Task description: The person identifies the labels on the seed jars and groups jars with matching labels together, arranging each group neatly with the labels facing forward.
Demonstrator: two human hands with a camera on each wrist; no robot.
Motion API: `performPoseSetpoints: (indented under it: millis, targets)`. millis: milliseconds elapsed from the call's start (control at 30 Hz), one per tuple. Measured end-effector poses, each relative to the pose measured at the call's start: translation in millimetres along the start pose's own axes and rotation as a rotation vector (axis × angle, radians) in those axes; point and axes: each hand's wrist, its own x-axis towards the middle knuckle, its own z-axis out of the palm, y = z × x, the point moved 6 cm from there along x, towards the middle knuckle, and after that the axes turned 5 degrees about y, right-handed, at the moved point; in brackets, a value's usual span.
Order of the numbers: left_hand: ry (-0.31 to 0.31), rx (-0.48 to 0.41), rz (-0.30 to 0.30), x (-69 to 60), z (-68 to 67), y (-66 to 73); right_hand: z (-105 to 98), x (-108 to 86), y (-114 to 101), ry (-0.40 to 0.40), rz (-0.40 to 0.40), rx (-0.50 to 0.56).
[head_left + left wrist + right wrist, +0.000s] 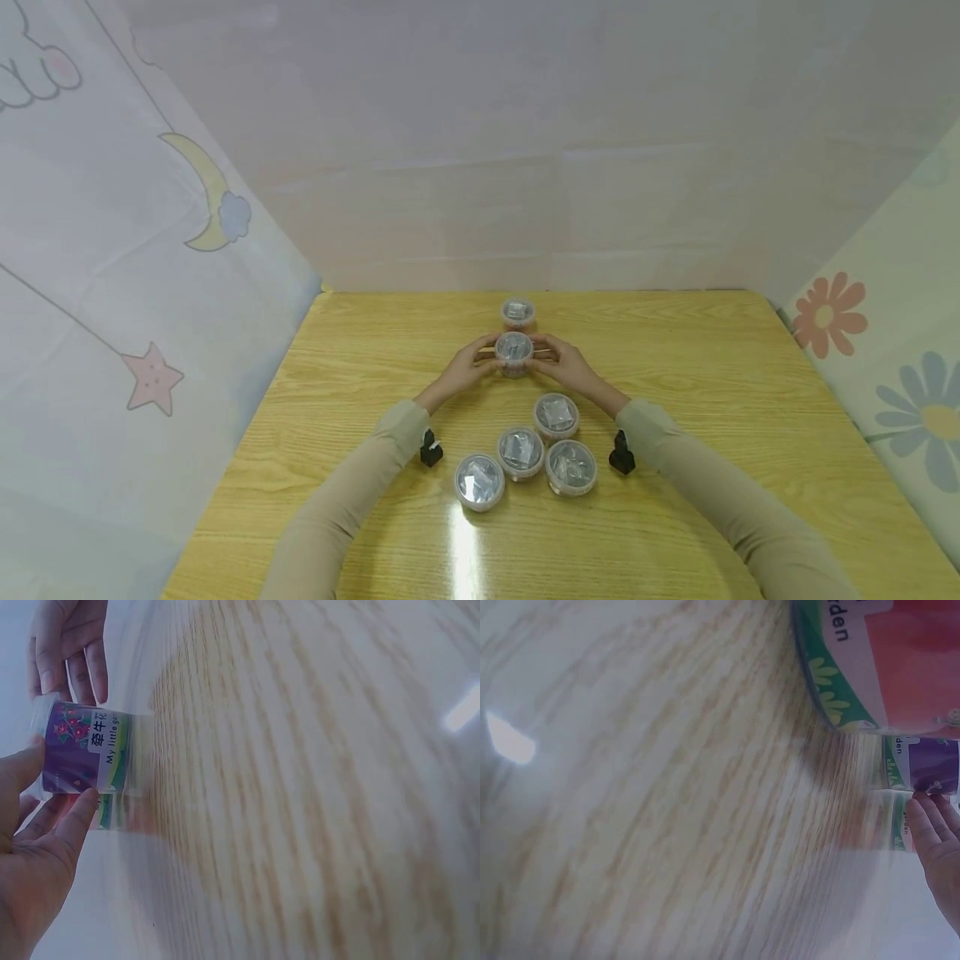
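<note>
A round plastic tub (514, 354) with a clear lid and a purple flower label sits between both hands, near the back of the wooden table. On its left side, my left hand (474, 363) grips it with thumb and fingers; the left wrist view shows this hand (45, 847) around the label. From the other side my right hand (559, 363) holds the same tub, its fingertips (922, 814) touching the purple wall in the right wrist view. Directly behind stands another lidded tub (517, 312). Small clear packets show through the lids.
Nearer the front stand several similar tubs, among them one at right (572, 467), one at left (479, 482) and a red-labelled tub (922, 667) close to the right wrist. Black wrist-camera mounts (431, 450) sit beside the forearms. Printed fabric walls enclose the table (360, 350).
</note>
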Motion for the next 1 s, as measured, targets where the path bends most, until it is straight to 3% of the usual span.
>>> performPoseSetpoints:
  millis: [233, 500, 667, 833, 1000]
  targets:
    - [0.001, 0.002, 0.003, 1.5, 1.2, -2.6, 0, 0.5, -1, 0.004, -0.017, -0.022]
    - [0.051, 0.003, -0.014, 8.7, 4.7, -36.0, 1, 5.8, 19, 0.023, -0.040, -0.045]
    - [0.071, -0.030, 0.006, 6.0, 2.4, -37.9, 1, 8.4, 33, 0.029, -0.033, -0.064]
    - [0.086, -0.039, -0.054, 4.0, -0.5, -36.4, -2, 8.4, 35, 0.038, -0.013, -0.059]
    - [0.104, -0.074, -0.049, 3.2, -4.3, -33.1, -6, 7.4, 35, 0.043, 0.006, -0.056]
